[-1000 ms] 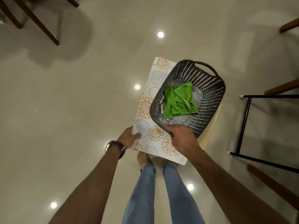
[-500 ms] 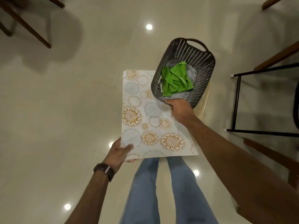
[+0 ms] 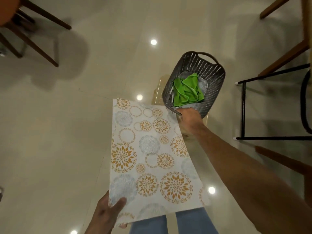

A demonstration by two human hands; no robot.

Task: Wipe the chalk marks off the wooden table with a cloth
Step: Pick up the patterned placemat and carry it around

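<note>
Green cloth [image 3: 186,90] lies in grey basket [image 3: 212,71], right hand [image 3: 190,115] gripping its near rim, left hand [image 3: 108,211] pinching patterned board [image 3: 152,157] beside the basket.

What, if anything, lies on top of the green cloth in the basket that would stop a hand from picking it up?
Nothing visible covers the green cloth; it lies on top in the open dark basket, with small white sticks beside it. Both hands are occupied: the right hand grips the basket's rim and the left hand holds the patterned sheet.
</note>
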